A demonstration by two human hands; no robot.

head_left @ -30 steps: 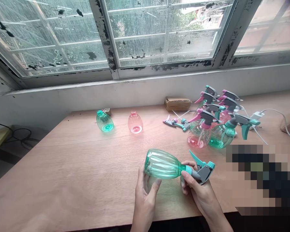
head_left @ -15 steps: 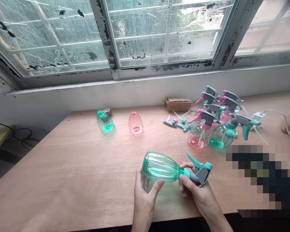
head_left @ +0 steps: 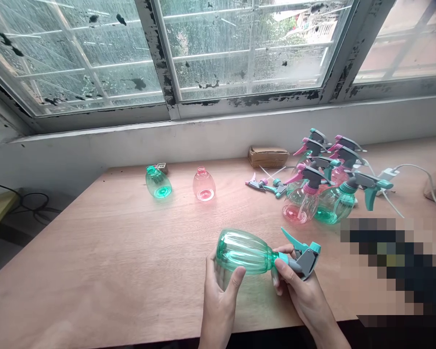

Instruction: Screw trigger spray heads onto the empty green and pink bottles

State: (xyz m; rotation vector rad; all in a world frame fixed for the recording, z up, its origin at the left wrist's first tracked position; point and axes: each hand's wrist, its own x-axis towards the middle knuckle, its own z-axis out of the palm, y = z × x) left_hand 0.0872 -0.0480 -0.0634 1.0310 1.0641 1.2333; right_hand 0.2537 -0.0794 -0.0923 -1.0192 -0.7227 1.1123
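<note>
A clear green spray bottle lies sideways in the air above the table's near edge, its base to the left. My left hand cups the base end, thumb along the lower side and fingers behind. At the neck, my right hand pinches the turquoise collar of the grey and turquoise trigger sprayer between thumb and fingers. The sprayer head sits on the bottle's neck with its trigger pointing up. Some fingers of both hands are hidden behind the bottle.
An open green bottle and an open pink bottle stand at the back. Two loose sprayer heads lie by a cardboard box. Several assembled spray bottles cluster on the right, near a white cable. A pixelated patch covers the right front.
Both hands and the green spray bottle have shifted very slightly to the right. The grip of each hand looks the same, and the other things have stayed put.
</note>
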